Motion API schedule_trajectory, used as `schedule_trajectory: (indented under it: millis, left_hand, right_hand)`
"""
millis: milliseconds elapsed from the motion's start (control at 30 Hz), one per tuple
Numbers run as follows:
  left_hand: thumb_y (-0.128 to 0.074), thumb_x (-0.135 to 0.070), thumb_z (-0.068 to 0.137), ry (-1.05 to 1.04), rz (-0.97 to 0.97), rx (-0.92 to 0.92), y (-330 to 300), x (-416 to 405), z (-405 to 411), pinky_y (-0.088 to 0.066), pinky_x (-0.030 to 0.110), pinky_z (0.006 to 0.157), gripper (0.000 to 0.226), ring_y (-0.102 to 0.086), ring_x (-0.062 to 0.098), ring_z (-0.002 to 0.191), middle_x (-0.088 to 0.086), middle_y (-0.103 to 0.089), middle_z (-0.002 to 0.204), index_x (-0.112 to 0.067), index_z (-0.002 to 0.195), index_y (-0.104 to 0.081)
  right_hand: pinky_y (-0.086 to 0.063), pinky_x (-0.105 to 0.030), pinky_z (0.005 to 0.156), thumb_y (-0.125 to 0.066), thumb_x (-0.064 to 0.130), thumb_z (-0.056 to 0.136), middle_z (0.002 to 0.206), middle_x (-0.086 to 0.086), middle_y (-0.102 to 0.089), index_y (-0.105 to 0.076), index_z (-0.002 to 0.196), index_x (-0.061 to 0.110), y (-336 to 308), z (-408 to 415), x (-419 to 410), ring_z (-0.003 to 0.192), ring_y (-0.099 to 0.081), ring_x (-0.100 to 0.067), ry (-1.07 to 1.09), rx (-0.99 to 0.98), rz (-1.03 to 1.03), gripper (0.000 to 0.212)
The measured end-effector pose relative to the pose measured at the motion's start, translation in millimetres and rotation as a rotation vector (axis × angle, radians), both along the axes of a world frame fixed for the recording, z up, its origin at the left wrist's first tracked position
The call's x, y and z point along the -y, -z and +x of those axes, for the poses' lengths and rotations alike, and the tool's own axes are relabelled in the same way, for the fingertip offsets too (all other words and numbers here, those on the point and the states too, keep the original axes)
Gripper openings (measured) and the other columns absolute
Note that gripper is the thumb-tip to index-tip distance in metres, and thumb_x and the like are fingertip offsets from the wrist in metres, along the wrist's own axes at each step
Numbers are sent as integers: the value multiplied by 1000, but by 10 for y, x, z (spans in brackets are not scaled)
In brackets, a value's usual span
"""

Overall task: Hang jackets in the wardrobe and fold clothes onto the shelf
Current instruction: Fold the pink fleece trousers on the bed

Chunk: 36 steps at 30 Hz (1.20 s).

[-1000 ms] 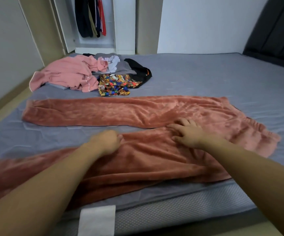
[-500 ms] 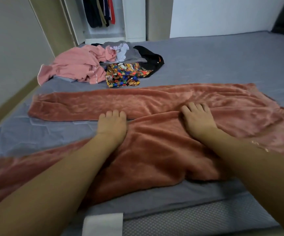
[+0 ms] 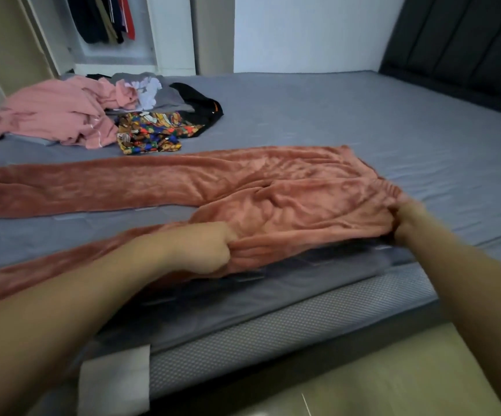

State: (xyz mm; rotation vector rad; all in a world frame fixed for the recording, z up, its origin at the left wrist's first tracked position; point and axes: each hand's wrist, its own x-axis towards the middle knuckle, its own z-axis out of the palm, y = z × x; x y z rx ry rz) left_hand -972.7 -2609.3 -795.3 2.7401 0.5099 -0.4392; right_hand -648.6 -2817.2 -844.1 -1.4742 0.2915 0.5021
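On the bed (image 3: 318, 115), seen from the head camera, a pair of rust-coloured fleece trousers (image 3: 273, 193) lies spread across the grey sheet, waistband to the right and legs running left. The far leg lies flat and straight. The near leg runs along the near edge of the bed and passes under the left forearm.

The left hand (image 3: 204, 247) is closed in a fist on the near edge of the trousers, with fabric bunched in its fingers (image 3: 225, 250). The right hand (image 3: 408, 217) grips the waistband at its near corner; its fingers are curled into the cloth and partly blurred. Between the two hands the near edge of the fabric is raised slightly off the sheet.

Beyond the trousers, at the far left of the bed, lies a heap of clothes: a pink garment (image 3: 57, 115), a grey garment (image 3: 159, 91), a black garment (image 3: 204, 105) and a multicoloured patterned piece (image 3: 153, 133). Behind the heap the wardrobe (image 3: 168, 34) stands open, with dark clothes (image 3: 105, 16) hanging inside.
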Motion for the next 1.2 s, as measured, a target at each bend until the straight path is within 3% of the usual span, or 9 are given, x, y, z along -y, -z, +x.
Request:
schedule_trajectory:
  millis: [133, 267, 333, 400, 533, 700, 867, 1067, 1200]
  left_hand:
    - [-39, -4, 81, 124, -23, -357, -71, 178, -193, -51, 29, 88, 41, -63, 20, 97, 0, -68, 107, -20, 108, -65]
    - [-50, -20, 84, 42, -249, -471, -82, 231, -241, -46, 34, 77, 13, -54, 19, 87, 2, -59, 107, -28, 91, -55]
    - [-51, -37, 88, -18, -219, -302, -39, 38, -357, -44, 32, 87, 9, -54, 13, 94, -7, -58, 104, -31, 90, -58]
    - [-51, -45, 89, -110, 14, -76, 57, -271, -597, -40, 32, 95, 19, -51, 14, 106, -6, -55, 114, -31, 100, -57]
    - [-47, -58, 86, -440, 363, -149, 268, -973, -1562, -35, 40, 105, 53, -42, 26, 127, 4, -43, 138, -30, 131, -43]
    - [-53, -60, 71, -577, 184, -131, 281, -1419, -2543, -36, 34, 103, 68, -49, 20, 123, 0, -51, 138, -31, 132, -43]
    - [-47, -34, 93, -471, 441, 24, 292, -1534, -2751, -45, 34, 87, 7, -58, 25, 107, 4, -61, 118, -28, 91, -50]
    - [-39, -29, 97, -725, 608, 139, 184, -1806, -2832, -41, 41, 95, 26, -53, 33, 118, 13, -57, 126, -17, 114, -56]
    - [-49, -61, 80, -991, 301, 211, 250, -1772, -2900, -39, 44, 104, 76, -42, 40, 129, 21, -40, 142, -12, 138, -44]
  right_hand:
    - [-58, -25, 58, -45, 11, 99, 108, -4, -61, -59, 107, 15, -194, 167, 125, 86, -62, -14, 1, 85, 30, 17]
    - [-46, -37, 100, -47, 21, 99, 134, -6, -51, -50, 133, 8, -180, 218, 546, 120, -53, -20, 22, 260, -479, 37]
    - [-34, -45, 110, -54, 25, 92, 145, -17, -38, -41, 141, 6, -106, -26, 441, 131, -40, -34, 44, 338, -946, 54]
    - [-25, -46, 110, -60, 22, 83, 147, -24, -28, -34, 144, 6, -46, -510, 102, 131, -32, -42, 48, 533, -1061, 67]
    - [-30, -40, 104, -59, 28, 89, 127, -16, -48, -53, 132, 15, 120, -1498, -860, 120, -43, -36, -667, 1321, -834, 45]
    - [-21, -39, 110, -43, 64, 90, 146, -5, -35, -27, 149, 32, 259, -2457, -1863, 134, -30, -26, -1447, 1471, -850, 68]
    - [-19, -39, 108, -40, 62, 93, 136, 0, -42, -44, 135, 37, 282, -2688, -2257, 132, -35, -23, -1350, 1290, -893, 50]
    - [-39, -32, 81, -54, 27, 96, 106, -10, -62, -60, 98, 12, 137, -2643, -2394, 102, -57, -30, -1283, 1392, -736, 16]
    - [-43, -40, 78, -52, 26, 96, 100, -16, -62, -62, 93, 9, 52, -2590, -2497, 96, -58, -35, -810, 1480, -723, 20]
